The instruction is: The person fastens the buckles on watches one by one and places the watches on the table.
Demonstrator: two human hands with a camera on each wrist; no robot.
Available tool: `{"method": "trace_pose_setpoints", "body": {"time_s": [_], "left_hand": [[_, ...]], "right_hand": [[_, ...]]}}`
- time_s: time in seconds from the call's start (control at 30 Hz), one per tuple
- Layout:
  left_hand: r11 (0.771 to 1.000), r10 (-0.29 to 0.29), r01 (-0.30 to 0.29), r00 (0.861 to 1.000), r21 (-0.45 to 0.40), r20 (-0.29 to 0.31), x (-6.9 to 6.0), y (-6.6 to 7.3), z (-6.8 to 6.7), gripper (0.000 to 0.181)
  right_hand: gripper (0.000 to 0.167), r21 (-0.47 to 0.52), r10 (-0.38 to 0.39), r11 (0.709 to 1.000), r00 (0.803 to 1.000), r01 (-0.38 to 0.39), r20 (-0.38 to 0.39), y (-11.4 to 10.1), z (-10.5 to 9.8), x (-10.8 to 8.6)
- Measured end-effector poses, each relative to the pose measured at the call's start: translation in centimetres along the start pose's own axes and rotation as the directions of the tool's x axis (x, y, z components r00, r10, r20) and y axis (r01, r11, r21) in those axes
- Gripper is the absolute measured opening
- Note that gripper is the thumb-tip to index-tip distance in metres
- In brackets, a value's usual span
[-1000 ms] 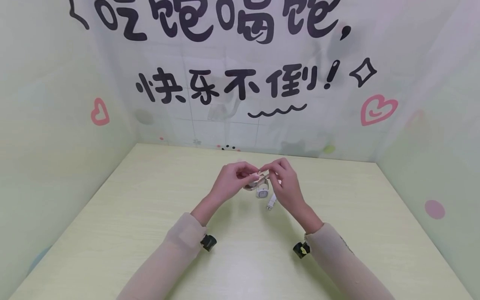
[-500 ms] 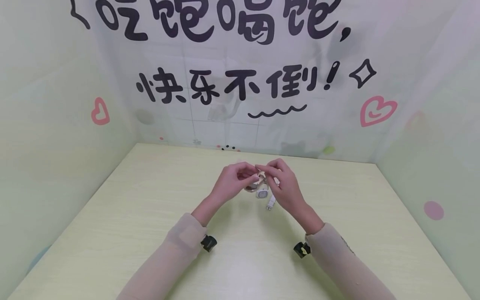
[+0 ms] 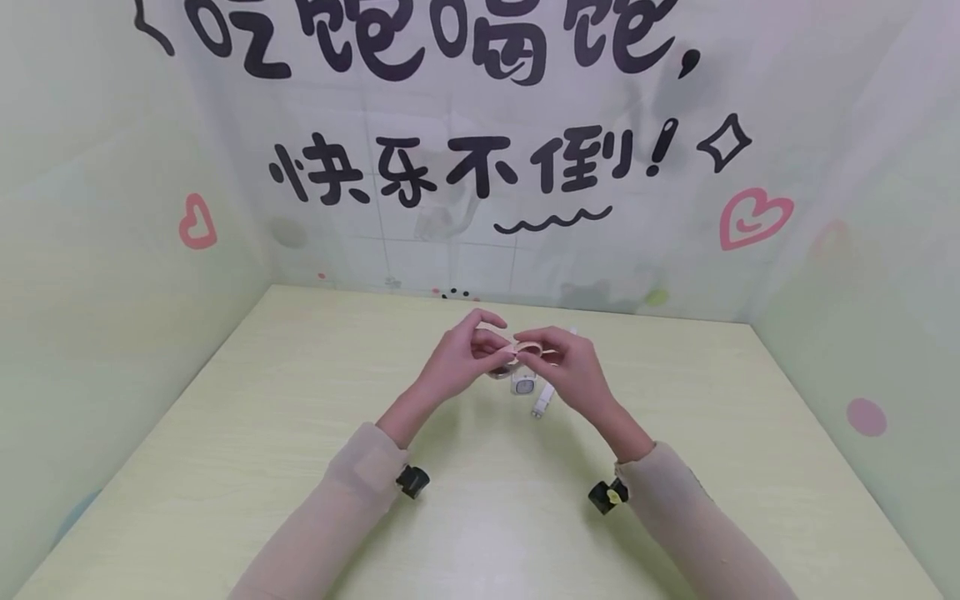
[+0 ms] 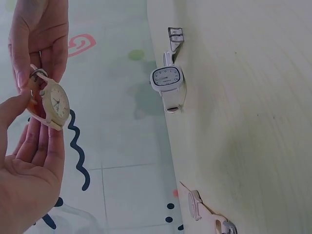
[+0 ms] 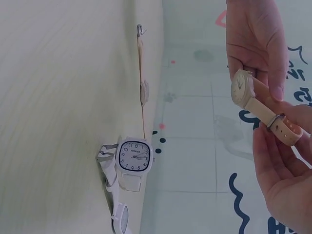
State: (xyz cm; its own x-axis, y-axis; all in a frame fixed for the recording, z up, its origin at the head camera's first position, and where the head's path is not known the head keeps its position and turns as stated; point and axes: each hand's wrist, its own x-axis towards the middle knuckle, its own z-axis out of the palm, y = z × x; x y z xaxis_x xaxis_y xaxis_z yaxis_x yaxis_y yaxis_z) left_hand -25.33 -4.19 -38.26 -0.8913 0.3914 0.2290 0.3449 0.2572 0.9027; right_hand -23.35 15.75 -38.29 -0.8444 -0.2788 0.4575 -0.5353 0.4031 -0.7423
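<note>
A wristwatch [image 5: 242,88] with a cream case and pale peach strap hangs between both hands, above the table. My left hand [image 3: 456,360] holds it by the case side, its index finger raised away in the head view. With thumb and fingers, my right hand [image 3: 573,372] pinches the strap [image 3: 529,345], which bends into a loop. In the right wrist view the holed strap end lies at the metal buckle [image 5: 277,121]. Fingers partly hide the strap. Below the hands lies a white square-faced watch [image 3: 523,384], its dial up in the wrist views.
Beside it, a second white watch [image 5: 123,218] lies tipped on its side, its white strap [image 3: 543,402] showing in the head view. A peach-strapped watch [image 5: 145,92] lies on the pale table [image 3: 480,517]. A printed wall [image 3: 450,250] stands behind.
My right fingers have shifted from reaching over toward the left fingertips to pinching the strap, whose loop now shows between the hands. My left index finger has lifted.
</note>
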Motion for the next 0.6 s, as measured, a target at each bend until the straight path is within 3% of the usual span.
{"method": "trace_pose_setpoints", "body": {"time_s": [0.37,0.6], "left_hand": [[1.000,0.024,-0.024,0.999,-0.019,-0.024,-0.09,-0.04,-0.39,0.022],[1.000,0.026,-0.026,0.999,-0.006,-0.032,-0.21,-0.35,-0.63,0.023]], "right_hand": [[0.024,0.047,-0.023,0.999,0.999,0.025,-0.047,-0.23,-0.03,-0.06],[0.024,0.073,-0.022,0.997,0.997,0.027,-0.067,-0.34,-0.07,-0.16]]}}
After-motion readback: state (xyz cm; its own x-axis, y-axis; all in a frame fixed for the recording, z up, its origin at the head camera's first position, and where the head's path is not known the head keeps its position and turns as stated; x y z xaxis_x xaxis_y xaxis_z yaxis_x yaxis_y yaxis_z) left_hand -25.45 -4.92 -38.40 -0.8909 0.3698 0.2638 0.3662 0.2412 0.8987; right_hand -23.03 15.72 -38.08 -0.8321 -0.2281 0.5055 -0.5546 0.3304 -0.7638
